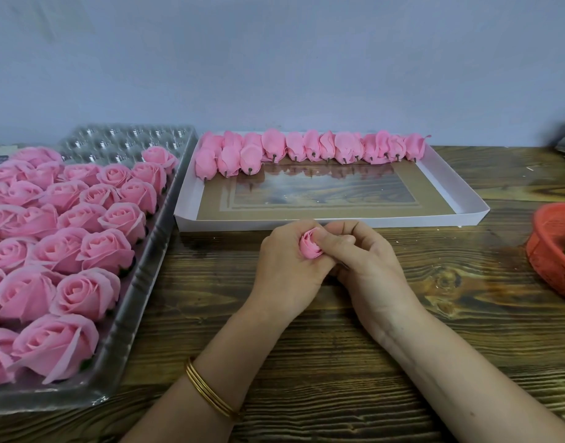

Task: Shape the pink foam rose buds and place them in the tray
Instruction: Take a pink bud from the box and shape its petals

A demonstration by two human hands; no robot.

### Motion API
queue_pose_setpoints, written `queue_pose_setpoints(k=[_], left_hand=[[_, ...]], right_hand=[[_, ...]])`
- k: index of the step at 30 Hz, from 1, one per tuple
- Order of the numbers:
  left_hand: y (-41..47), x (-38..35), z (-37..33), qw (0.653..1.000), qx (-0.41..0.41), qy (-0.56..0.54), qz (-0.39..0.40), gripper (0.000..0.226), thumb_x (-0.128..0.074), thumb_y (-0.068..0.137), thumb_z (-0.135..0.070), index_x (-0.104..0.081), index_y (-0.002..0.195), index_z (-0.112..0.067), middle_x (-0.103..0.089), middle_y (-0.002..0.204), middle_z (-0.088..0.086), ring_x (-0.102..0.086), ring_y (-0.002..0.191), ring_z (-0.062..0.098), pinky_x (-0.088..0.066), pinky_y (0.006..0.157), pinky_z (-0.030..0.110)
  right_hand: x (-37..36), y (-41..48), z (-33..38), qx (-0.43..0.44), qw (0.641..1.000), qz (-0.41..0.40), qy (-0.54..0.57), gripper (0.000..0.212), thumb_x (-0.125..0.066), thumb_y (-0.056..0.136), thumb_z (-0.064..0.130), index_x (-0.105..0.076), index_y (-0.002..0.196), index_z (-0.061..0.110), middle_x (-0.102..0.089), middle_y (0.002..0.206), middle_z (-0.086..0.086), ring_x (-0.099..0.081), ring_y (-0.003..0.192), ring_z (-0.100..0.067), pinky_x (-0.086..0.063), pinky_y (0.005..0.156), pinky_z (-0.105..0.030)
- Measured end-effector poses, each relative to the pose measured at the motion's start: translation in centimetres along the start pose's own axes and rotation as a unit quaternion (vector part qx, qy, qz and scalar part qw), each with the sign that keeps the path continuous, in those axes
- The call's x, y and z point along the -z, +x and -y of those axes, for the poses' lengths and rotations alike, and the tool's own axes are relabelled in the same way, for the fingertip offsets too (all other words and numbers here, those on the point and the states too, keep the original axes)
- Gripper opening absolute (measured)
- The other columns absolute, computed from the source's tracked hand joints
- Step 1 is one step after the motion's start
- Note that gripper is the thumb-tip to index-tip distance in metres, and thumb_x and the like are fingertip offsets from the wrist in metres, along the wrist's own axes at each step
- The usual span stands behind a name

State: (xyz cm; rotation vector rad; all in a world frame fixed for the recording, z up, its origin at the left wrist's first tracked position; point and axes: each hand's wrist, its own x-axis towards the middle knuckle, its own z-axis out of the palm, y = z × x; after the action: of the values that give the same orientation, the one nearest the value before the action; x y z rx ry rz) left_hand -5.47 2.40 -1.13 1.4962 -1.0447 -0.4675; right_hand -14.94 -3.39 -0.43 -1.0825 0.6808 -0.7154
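Pink bud (309, 247) | tip up (axis near-upright) | left hand (284, 270), right hand (367, 263) pinch

**Tabletop** (338, 346): dark wood, coarse raised grain, matt. **Blister tray** (127, 145): clear plastic, glossy, with moulded cups. **Roses** (83, 292), **buds** (294, 148) and the **lone bud** (309, 247): pink foam with soft, matt petals. **Tray** (338, 222): smooth white card walls, and a brown card floor round a shiny transparent film. **Basket** (549, 251): red plastic lattice. **Bangles** (210, 394): polished gold-coloured metal. **Wall** (274, 59): pale, matt, even.

rose bud (309, 248) half behind fingers (336, 240)
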Motion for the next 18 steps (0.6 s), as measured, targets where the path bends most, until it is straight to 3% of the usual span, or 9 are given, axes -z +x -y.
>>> queue_pose_setpoints(k=[5, 10, 13, 16, 18], left_hand=[[0.0, 0.0, 0.1, 1.0, -0.001, 0.009, -0.005, 0.022, -0.071, 0.077, -0.035, -0.065, 0.068, -0.016, -0.068, 0.067, 0.002, -0.064, 0.069, 0.022, -0.054, 0.065, 0.042], [0.1, -0.1, 0.4, 1.0, 0.009, -0.018, -0.009, 0.016, -0.078, 0.08, -0.023, -0.066, 0.069, -0.024, -0.07, 0.072, -0.005, -0.063, 0.067, 0.009, -0.051, 0.063, 0.028], [0.2, 0.0, 0.1, 0.998, 0.026, -0.048, -0.008, 0.02, -0.078, 0.081, -0.018, -0.068, 0.068, -0.028, -0.07, 0.069, -0.008, -0.063, 0.064, 0.005, -0.047, 0.06, 0.022], [0.2, -0.1, -0.5, 0.988, 0.05, -0.143, -0.026, 0.013, -0.076, 0.082, -0.01, -0.07, 0.072, -0.016, -0.064, 0.055, -0.009, -0.057, 0.05, 0.001, -0.045, 0.048, 0.017], [0.2, -0.1, -0.7, 0.98, 0.063, -0.186, -0.045, 0.009, -0.074, 0.083, -0.008, -0.069, 0.075, -0.009, -0.062, 0.051, -0.009, -0.056, 0.046, -0.001, -0.044, 0.046, 0.013]], right_hand=[[-0.1, -0.2, 0.1, 0.001, 1.0, 0.007, -0.001, 0.049, -0.079, 0.058, 0.026, -0.061, 0.097, 0.003, -0.068, 0.089, -0.02, -0.065, 0.087, -0.028, -0.05, 0.086, -0.044], [-0.1, -0.2, 0.1, 0.005, 1.0, 0.018, 0.0, 0.047, -0.084, 0.063, 0.02, -0.061, 0.098, 0.0, -0.069, 0.088, -0.02, -0.066, 0.086, -0.027, -0.052, 0.085, -0.043], [-0.3, -0.3, 0.0, 0.01, 1.0, 0.018, 0.013, 0.047, -0.079, 0.063, 0.029, -0.062, 0.097, 0.002, -0.069, 0.089, -0.02, -0.064, 0.085, -0.029, -0.052, 0.081, -0.041], [-0.4, 0.0, 0.0, 0.009, 0.999, 0.013, 0.048, 0.039, -0.065, 0.077, 0.034, -0.065, 0.098, 0.002, -0.068, 0.089, -0.018, -0.063, 0.08, -0.024, -0.053, 0.066, -0.028], [-0.2, 0.2, -0.1, 0.018, 0.998, 0.007, 0.054, 0.03, -0.056, 0.088, 0.024, -0.067, 0.099, -0.001, -0.068, 0.082, -0.013, -0.063, 0.072, -0.017, -0.052, 0.064, -0.025]])
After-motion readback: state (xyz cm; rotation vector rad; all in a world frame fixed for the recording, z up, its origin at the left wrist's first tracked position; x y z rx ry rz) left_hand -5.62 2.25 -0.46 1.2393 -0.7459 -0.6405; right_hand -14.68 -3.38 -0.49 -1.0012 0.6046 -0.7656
